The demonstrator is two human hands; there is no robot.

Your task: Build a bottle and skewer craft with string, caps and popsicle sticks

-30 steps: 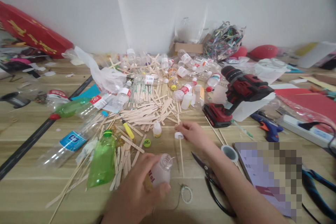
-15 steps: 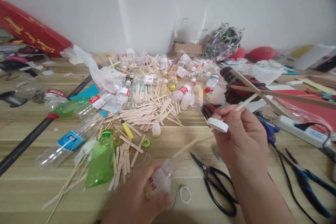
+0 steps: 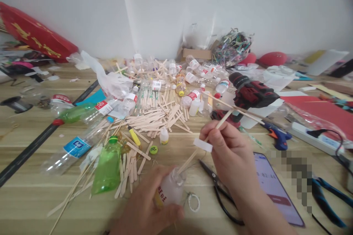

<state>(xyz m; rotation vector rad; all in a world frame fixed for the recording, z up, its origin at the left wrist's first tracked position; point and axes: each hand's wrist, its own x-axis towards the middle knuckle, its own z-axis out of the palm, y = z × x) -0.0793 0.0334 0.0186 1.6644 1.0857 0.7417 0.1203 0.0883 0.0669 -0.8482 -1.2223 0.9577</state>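
Observation:
My left hand (image 3: 146, 200) is wrapped round a small clear plastic bottle (image 3: 170, 189) with red lettering, its open neck tilted up to the right. My right hand (image 3: 231, 156) pinches a thin wooden stick (image 3: 224, 118) that appears to run through a white bottle cap (image 3: 203, 145). Below the cap, the wider flat end of the stick (image 3: 190, 160) reaches the bottle's mouth. Crossed thin strips (image 3: 242, 111) sit at its upper end. Black-handled scissors (image 3: 219, 187) lie partly behind my right forearm, and a white ring (image 3: 193, 202) rests beside the bottle.
A green bottle (image 3: 106, 167) and many craft sticks (image 3: 154, 119) lie left and ahead. Further back are several clear bottles (image 3: 193, 97) and a red-black power drill (image 3: 253, 91). To the right are a blue glue gun (image 3: 278, 136), a power strip (image 3: 314, 137) and a phone (image 3: 275, 191).
My right hand has moved left, bringing the stick and cap closer to the bottle; the stick's lower end now meets its mouth. The phone and more of the drill have come into view.

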